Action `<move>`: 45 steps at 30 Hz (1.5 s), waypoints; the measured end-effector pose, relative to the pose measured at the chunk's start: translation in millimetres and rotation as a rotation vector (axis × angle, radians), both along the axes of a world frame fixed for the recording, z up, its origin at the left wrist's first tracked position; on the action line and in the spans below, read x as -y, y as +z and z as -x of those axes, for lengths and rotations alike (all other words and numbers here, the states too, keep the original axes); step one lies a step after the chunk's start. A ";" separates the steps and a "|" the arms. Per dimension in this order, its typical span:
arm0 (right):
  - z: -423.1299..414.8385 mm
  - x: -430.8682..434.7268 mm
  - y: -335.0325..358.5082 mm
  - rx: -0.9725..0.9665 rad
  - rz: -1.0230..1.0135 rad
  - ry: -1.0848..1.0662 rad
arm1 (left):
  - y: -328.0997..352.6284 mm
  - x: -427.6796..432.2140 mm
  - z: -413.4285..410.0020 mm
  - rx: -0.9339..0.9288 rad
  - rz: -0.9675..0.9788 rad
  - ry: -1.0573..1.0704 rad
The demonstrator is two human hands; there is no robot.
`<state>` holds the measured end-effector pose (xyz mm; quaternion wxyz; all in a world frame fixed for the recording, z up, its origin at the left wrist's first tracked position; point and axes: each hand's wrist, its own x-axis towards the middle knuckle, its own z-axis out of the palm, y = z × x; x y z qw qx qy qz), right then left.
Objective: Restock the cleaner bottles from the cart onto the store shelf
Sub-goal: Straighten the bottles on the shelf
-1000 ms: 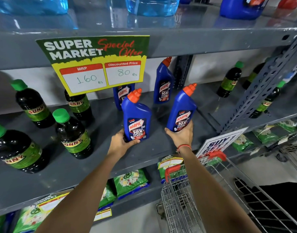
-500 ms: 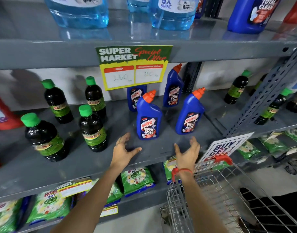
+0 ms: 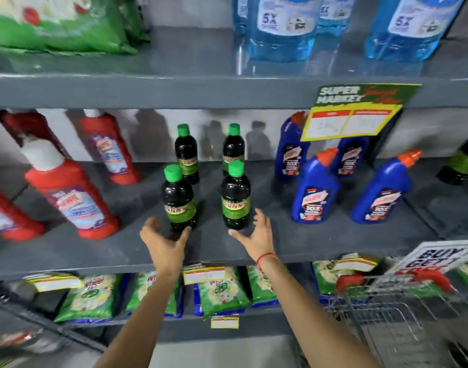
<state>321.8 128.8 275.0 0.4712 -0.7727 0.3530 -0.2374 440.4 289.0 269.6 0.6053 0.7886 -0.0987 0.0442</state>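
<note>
Several dark bottles with green caps stand on the grey middle shelf (image 3: 68, 251). My left hand (image 3: 165, 241) is open just in front of the front-left dark bottle (image 3: 177, 199), fingers spread near its base. My right hand (image 3: 255, 235) is open beside the base of the front-right dark bottle (image 3: 236, 196), not gripping it. To the right stand several blue cleaner bottles with orange caps, the two nearest being one (image 3: 315, 192) and another (image 3: 380, 193). The wire cart (image 3: 397, 309) with red handle grips sits at lower right.
Red cleaner bottles (image 3: 73, 197) stand on the left of the same shelf. Large light-blue bottles (image 3: 280, 27) and green packets sit on the shelf above. A price sign (image 3: 352, 112) hangs from the upper shelf edge. Green packets (image 3: 222, 290) fill the lower shelf.
Both hands let go of the two blue cleaner bottles, which now stand on the shelf. The view and both hands shifted left to the dark green-capped bottles.
</note>
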 end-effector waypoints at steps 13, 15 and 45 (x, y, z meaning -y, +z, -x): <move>-34.5 -7.4 -7.1 -0.027 0.150 -0.147 | 4.2 -0.1 -27.4 -0.025 -0.196 -0.245; -34.8 -6.9 -7.9 -0.036 0.169 -0.148 | 3.0 1.3 -28.4 -0.019 -0.190 -0.246; -212.1 -211.5 4.7 0.045 -0.005 0.289 | 6.1 -256.7 -196.3 -0.012 -0.240 0.149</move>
